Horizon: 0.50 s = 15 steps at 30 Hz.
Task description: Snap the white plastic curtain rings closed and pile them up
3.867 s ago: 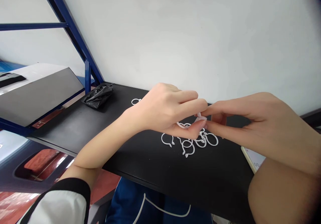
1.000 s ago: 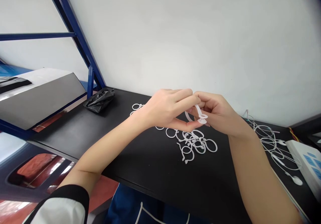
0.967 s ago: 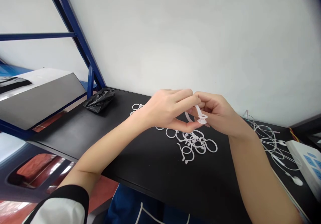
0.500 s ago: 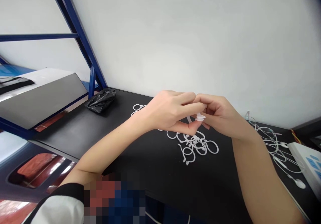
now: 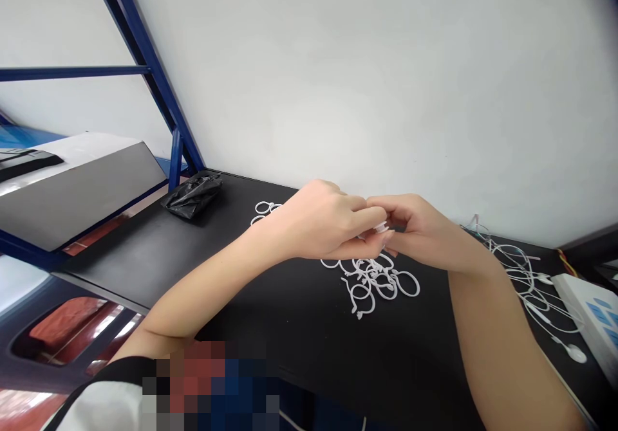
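My left hand (image 5: 322,227) and my right hand (image 5: 419,230) meet above a black table (image 5: 203,257). Both pinch one small white plastic ring (image 5: 379,228), which is mostly hidden between the fingertips. Right below the hands lies a pile of several white plastic rings (image 5: 379,282) on the table. A few more white rings (image 5: 263,210) lie behind my left wrist.
A crumpled black plastic bag (image 5: 193,194) sits at the table's back left by a blue metal frame (image 5: 145,51). White earphone cables (image 5: 524,270) and a white power strip (image 5: 591,309) lie at the right. A grey slanted panel (image 5: 72,190) stands left of the table.
Both hands have sunk a little toward the ring pile and closed tighter round the ring, so less of it shows than a second ago.
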{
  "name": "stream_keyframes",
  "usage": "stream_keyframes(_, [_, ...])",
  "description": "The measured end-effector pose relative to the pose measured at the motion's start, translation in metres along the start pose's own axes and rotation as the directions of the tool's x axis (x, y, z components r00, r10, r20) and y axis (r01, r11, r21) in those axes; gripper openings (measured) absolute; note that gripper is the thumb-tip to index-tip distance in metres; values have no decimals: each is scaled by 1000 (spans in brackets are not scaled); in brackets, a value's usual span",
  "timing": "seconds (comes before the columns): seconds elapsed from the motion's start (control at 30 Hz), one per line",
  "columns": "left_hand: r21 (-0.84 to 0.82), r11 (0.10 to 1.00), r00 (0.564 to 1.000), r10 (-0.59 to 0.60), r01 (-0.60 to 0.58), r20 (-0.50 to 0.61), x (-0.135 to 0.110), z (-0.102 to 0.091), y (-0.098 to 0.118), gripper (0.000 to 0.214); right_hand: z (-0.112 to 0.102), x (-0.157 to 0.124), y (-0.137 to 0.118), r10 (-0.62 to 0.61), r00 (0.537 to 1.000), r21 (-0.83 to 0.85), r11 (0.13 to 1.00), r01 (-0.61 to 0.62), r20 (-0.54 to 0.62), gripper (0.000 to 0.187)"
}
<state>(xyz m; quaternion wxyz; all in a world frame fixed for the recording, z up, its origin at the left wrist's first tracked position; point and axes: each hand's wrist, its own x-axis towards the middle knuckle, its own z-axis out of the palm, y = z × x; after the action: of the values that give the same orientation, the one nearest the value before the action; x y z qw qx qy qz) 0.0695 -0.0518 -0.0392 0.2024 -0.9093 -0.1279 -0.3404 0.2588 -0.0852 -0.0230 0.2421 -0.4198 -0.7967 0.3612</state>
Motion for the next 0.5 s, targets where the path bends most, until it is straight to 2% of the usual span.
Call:
stream_keyframes(0.27, [15, 998, 994, 67, -65, -86, 0, 1, 0, 36, 3, 2, -1, 45, 998, 59, 997, -48, 52, 5])
stream_keyframes(0.5, [48, 998, 998, 45, -43, -46, -2, 0, 0, 40, 3, 2, -2, 40, 998, 42, 998, -42, 41, 8])
